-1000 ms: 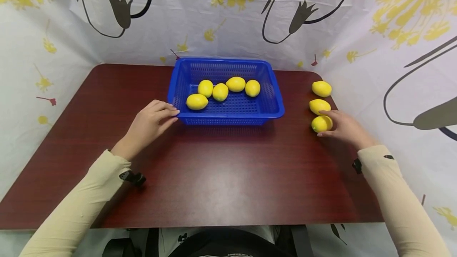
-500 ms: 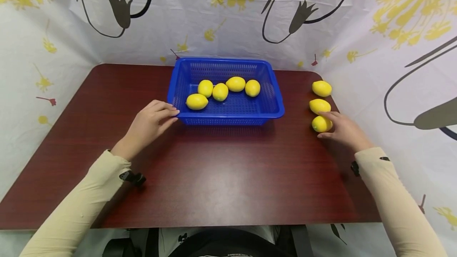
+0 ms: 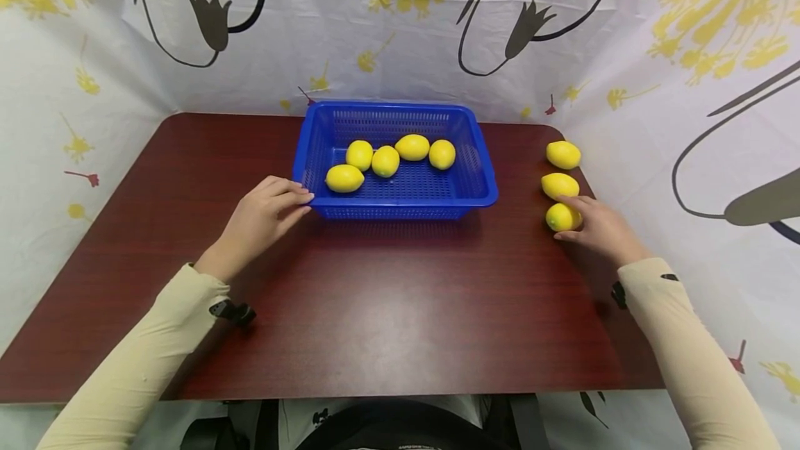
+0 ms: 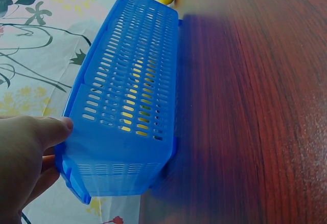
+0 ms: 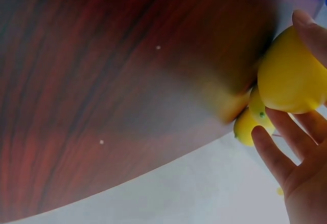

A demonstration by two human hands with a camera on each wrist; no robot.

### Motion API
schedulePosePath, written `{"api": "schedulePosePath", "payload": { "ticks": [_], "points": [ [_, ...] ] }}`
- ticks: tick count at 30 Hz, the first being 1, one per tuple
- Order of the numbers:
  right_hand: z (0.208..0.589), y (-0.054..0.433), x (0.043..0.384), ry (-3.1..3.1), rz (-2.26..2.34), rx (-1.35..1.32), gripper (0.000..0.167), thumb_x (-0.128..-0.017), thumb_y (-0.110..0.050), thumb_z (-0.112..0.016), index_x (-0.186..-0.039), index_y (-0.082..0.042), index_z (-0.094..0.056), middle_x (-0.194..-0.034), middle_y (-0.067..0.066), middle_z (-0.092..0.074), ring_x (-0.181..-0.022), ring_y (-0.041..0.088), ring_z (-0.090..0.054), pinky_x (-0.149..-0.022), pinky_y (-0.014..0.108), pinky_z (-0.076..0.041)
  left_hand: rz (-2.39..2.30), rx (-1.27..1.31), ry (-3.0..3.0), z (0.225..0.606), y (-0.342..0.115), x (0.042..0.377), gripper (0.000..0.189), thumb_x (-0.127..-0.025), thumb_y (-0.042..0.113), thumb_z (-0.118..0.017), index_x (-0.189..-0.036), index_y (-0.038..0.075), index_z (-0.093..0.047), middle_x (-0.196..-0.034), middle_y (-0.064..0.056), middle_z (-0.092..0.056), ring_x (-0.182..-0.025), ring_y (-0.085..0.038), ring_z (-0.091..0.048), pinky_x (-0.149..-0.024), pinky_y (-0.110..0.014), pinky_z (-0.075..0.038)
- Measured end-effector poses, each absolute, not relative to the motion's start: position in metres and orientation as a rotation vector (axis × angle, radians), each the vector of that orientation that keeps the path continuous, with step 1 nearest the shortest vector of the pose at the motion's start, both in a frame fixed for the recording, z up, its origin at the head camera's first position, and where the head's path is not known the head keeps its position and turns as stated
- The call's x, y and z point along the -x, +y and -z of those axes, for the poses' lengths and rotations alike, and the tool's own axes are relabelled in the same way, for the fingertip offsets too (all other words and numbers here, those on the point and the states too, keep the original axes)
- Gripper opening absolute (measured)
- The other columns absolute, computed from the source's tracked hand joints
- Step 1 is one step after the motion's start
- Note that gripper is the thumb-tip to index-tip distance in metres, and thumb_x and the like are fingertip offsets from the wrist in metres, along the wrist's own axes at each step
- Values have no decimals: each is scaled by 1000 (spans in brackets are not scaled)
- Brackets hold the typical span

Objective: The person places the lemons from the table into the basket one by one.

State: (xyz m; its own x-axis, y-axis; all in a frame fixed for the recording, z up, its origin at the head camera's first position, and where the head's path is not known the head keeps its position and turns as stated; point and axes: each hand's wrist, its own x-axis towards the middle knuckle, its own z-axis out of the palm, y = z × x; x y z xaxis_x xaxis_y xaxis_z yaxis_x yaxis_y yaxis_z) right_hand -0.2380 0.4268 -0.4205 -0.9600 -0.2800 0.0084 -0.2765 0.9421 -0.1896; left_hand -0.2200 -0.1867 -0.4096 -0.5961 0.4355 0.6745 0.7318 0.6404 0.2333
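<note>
A blue plastic basket [image 3: 400, 212] stands at the back middle of the table, with several lemons [image 3: 345, 178] lying in it. At its front left corner my left hand [image 3: 259, 217] pinches the rim, thumb [image 4: 61, 125] on the outside in the left wrist view. Over by the table's right edge, my right hand [image 3: 603, 231] holds the nearest lemon [image 3: 562, 217] of a short row, thumb on one side and fingers on the other. Beyond it lie a second lemon [image 3: 560, 187] and a third lemon [image 3: 563, 155]. The right wrist view shows the held lemon [image 5: 291, 75] close up.
The dark red wooden table [image 3: 387, 311] ends just beside the right-hand lemons. Floral white cloth [image 3: 400, 33] hangs behind the table and along its sides. The person's lap shows below the front edge.
My right hand and forearm have shifted slightly left around the nearest lemon. That lemon stays about where it was. The left hand and the basket look unmoved.
</note>
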Motion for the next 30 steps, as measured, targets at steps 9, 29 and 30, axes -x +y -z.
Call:
{"api": "schedulePosePath", "payload": {
  "ticks": [9,29,30],
  "points": [
    [416,426,240,3057,305,449,76,-78,-27,-84,-142,-5,-50,-134,29,-54,-115,45,-54,-95,64,-44,669,906,-2276,410,-187,220,25,-78,5,-82,-102,2,-76,-101,-12,-73,-99,-28,-63,-91,-40,-54],
    [380,412,249,2981,302,407,80,-75,-35,-86,-140,-1,-52,-133,28,-59,-113,45,-58,-99,61,-46,668,902,-2278,410,-186,219,25,-77,5,-82,-102,2,-76,-101,-11,-73,-99,-27,-63,-90,-39,-54],
    [378,411,250,2981,302,409,80,-76,-35,-86,-140,-1,-52,-133,29,-59,-113,45,-58,-98,61,-46,668,902,-2275,409,-186,219,25,-78,5,-82,-102,2,-76,-101,-11,-73,-99,-27,-63,-90,-39,-54]
  ]
}}
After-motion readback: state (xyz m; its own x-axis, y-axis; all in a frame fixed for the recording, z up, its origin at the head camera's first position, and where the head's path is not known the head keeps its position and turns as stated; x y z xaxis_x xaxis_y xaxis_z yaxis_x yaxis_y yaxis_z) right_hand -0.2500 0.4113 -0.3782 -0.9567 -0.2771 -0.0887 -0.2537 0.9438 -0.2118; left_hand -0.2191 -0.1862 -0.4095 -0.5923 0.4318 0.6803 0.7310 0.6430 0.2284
